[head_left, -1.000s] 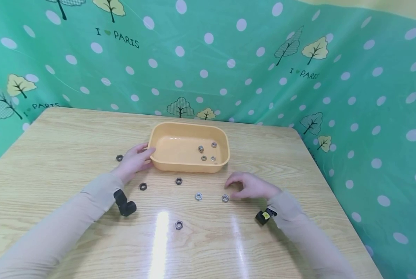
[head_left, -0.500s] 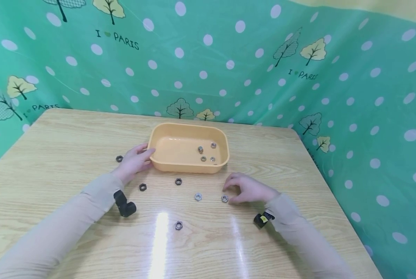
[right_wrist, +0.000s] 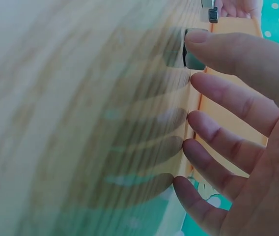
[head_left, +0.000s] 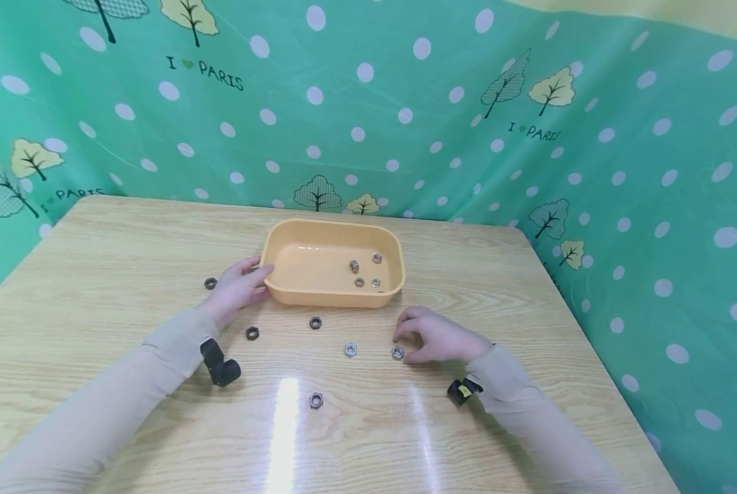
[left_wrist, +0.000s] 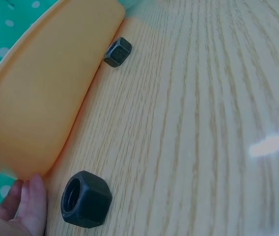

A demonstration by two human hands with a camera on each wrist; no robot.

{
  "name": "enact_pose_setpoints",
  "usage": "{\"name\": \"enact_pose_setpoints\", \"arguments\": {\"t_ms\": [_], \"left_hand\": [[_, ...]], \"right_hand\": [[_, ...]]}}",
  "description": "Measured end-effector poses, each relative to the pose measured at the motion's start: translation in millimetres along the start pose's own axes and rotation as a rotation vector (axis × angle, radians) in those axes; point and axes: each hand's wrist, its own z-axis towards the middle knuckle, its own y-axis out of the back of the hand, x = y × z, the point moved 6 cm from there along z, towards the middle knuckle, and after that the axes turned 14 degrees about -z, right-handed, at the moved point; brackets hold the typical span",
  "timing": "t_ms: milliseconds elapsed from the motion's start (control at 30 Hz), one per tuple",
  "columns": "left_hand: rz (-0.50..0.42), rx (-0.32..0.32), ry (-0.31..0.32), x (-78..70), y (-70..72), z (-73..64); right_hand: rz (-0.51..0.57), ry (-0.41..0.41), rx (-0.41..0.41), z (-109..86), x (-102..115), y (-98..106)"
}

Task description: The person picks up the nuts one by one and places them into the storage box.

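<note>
My left hand [head_left: 235, 291] grips the left end of an orange plastic bin [head_left: 319, 299], thumb over the rim and fingers along the outer wall. In the left wrist view, a dark hex nut [left_wrist: 86, 199] lies close beside these fingers [left_wrist: 37, 196]. My right hand [head_left: 442, 336] is at a silver hex nut [head_left: 397, 352] in front of the bin's right end. The right wrist view shows its thumb [right_wrist: 228, 46] against that nut [right_wrist: 195, 61], with the other fingers spread and their tips down at the tabletop. Left of it lies another silver nut [head_left: 351, 350].
Several nuts [head_left: 354, 266] sit in the bin's right half. Dark nuts lie loose on the wooden table [head_left: 158, 247]: one by the left hand [head_left: 211, 283], one before the bin [head_left: 316, 322], another nearer the front [head_left: 316, 400]. A green dotted curtain [head_left: 356, 103] hangs behind and at right.
My right hand has shifted slightly left, and its thumb has come down to the silver nut. The left hand stays on the bin.
</note>
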Motion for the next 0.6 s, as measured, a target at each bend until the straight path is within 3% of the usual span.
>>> {"name": "enact_pose_setpoints", "arguments": {"t_ms": [600], "left_hand": [[0.003, -0.003, -0.002, 0.0, -0.1, -0.5]], "right_hand": [[0.006, -0.02, 0.009, 1.0, 3.9, 0.2]]}}
